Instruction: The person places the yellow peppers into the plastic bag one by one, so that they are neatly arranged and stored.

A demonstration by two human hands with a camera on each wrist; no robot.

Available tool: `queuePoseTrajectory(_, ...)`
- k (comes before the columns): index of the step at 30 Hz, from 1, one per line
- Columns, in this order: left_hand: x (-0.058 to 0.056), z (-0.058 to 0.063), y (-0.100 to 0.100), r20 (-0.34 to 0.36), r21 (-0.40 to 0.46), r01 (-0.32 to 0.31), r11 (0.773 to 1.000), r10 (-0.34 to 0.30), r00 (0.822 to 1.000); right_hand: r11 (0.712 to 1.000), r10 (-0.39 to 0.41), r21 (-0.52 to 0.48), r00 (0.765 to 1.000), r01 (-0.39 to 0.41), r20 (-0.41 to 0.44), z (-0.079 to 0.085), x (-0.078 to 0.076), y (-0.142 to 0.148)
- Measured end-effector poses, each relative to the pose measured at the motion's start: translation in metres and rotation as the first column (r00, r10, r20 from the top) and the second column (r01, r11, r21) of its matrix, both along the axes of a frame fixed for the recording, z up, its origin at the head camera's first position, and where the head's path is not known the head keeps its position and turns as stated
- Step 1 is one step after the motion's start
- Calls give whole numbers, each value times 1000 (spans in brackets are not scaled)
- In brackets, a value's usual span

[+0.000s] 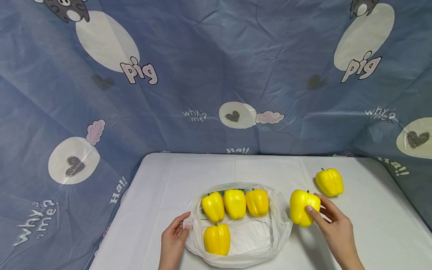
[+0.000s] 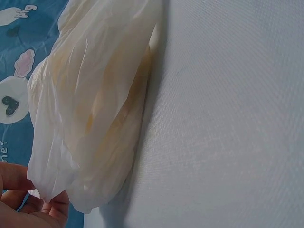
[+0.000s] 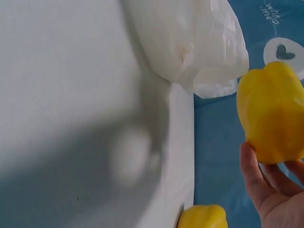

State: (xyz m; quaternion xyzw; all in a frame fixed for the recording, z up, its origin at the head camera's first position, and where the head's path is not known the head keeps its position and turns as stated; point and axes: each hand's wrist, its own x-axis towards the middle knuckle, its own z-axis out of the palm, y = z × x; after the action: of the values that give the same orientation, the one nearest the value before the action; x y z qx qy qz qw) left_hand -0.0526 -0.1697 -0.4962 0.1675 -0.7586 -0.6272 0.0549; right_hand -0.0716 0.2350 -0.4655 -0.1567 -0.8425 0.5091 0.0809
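A translucent white plastic bag (image 1: 243, 260) stands open on the table, its rim spread wide. Inside it are several yellow bell peppers, three in a row at the back and one bell pepper (image 1: 217, 239) at the front left. My left hand (image 1: 174, 234) pinches the bag's left edge; in the left wrist view the fingers (image 2: 59, 204) hold the crumpled plastic. To the right of the bag, my right hand (image 1: 337, 227) grips another yellow bell pepper (image 1: 300, 210) between thumb and fingers, raised above the table. That pepper also shows in the right wrist view (image 3: 273, 114).
One more yellow bell pepper (image 1: 330, 182) lies on the table at the back right, behind my right hand. The table (image 1: 162, 187) has a white cover. A blue printed cloth (image 1: 209, 75) hangs behind it and at both sides.
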Motion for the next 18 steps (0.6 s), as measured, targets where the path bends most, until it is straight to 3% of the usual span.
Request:
queuePoseTrajectory(5, 0, 1, 0, -6, -6, 2, 1000, -2, 1000, 1000, 25, -13, 999, -24, 25, 2, 1, -5)
queuePoseTrajectory(18, 1, 0, -1, 1, -21, -1, 1000, 1, 1000, 993, 114, -31, 992, -116, -47, 5, 5, -21)
